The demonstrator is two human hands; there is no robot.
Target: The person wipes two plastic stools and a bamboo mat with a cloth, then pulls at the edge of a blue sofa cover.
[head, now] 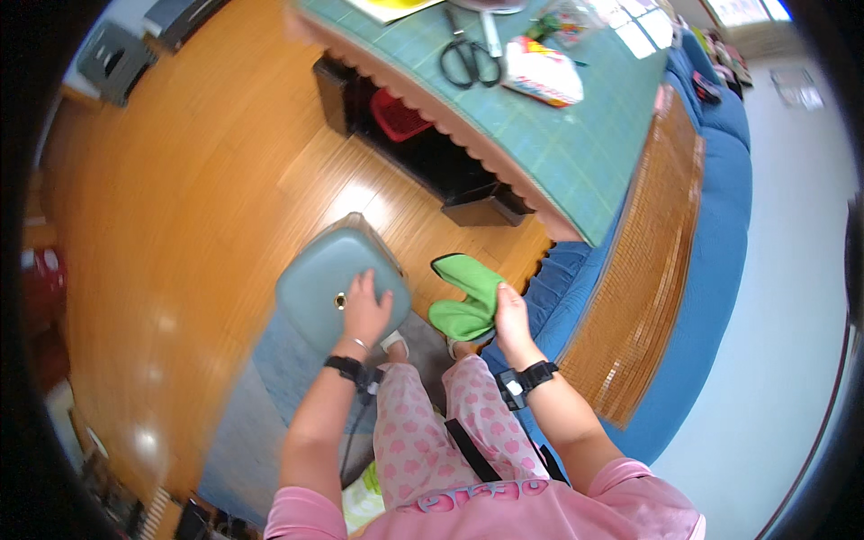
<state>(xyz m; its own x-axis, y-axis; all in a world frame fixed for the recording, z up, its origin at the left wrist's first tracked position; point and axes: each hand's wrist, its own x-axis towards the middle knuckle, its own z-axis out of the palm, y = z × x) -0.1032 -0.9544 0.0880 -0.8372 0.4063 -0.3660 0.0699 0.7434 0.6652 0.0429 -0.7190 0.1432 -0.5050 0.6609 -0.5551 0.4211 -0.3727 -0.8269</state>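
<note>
My left hand [366,309] is spread over the grey-green padded top of a stool [314,270], beside a round gold-rimmed fitting in its middle. Its fingers are apart and hold nothing; contact with the padding seems likely but is not certain. In my right hand [511,317] is a bright green cloth [466,307] with dark edging. The cloth hangs folded to the left of that hand, between the stool and the blue sofa [715,270]. My thumb lies on top of the cloth, and the fingers beneath are hidden.
Ahead stands a table with a green checked cover [574,162], bearing black-handled scissors [466,64] and a white printed packet [543,73]. Under it sits a red plastic basket [398,116]. A woven mat [634,270] covers the sofa seat. A grey-blue rug [250,418] lies underfoot.
</note>
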